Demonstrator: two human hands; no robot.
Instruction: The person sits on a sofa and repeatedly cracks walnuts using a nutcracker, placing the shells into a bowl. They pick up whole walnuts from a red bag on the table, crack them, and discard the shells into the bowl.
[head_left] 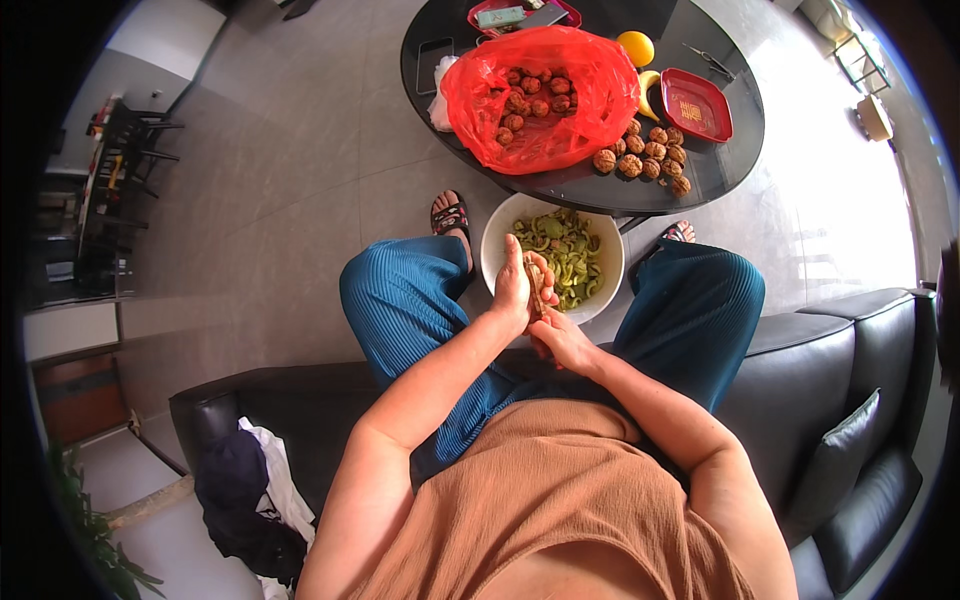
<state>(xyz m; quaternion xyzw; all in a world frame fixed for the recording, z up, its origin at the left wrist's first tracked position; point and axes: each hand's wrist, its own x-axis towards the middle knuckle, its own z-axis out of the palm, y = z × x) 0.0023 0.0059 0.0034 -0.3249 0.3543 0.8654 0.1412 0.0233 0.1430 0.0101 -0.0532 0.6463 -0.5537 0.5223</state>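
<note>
Grey floor (300,180) around our white bowl (497,238); black table (722,172) beyond it. Over the bowl: one brown piece (536,286), wrapped by our left hand (514,288); our right hand (564,340) at its near end, grip hidden, we cannot tell.

A grey-floored living room lies around you, lit hard from the upper right.
You sit on a black sofa (790,370) with a dark cushion (838,450) near its right end, and before you stands a glossy, dark oval table (722,172). Your floor (290,160) is smooth grey tile with thin joints, and a patch of glare (815,190) whitens it at upper right. To your far left, dark chairs (158,155) line a long table, bent by the lens; a pale wall (165,35) rises beyond, and a leafy plant (85,535) edges the lower left.
</note>
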